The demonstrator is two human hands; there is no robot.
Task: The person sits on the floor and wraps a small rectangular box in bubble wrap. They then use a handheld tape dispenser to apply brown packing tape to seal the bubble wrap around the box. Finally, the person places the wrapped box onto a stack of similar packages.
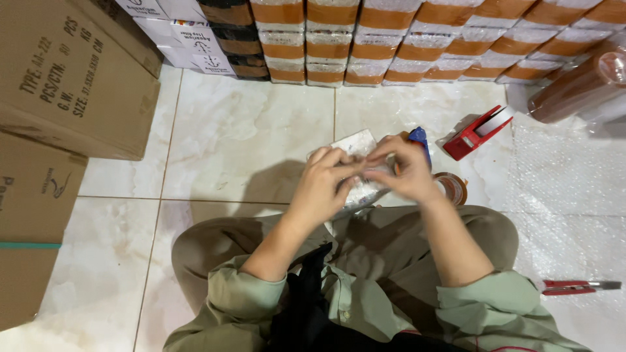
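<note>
Together, the left hand [326, 177] and right hand [404, 171] grip a small bubble-wrapped packet [357, 145] above the person's lap. Just beyond the right hand lie a blue tool [419, 137], a brown tape roll [454, 187] and a red tape dispenser [475, 133] on the tiled floor [248, 130].

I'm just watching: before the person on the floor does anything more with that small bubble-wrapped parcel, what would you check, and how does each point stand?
1. Both hands on the parcel: ok. Left hand and right hand grip the bubble-wrapped parcel above the lap.
2. Wrap closed all round: cannot tell, the fingers cover most of it.
3. Tape within reach: ok. A brown tape roll lies on the floor beside the right hand.
4. Red tape dispenser nearby: ok, on the tiles beyond the right hand.
5. Red-handled cutter clear of the hands: ok, it lies off to the right on the bubble wrap sheet.
</note>
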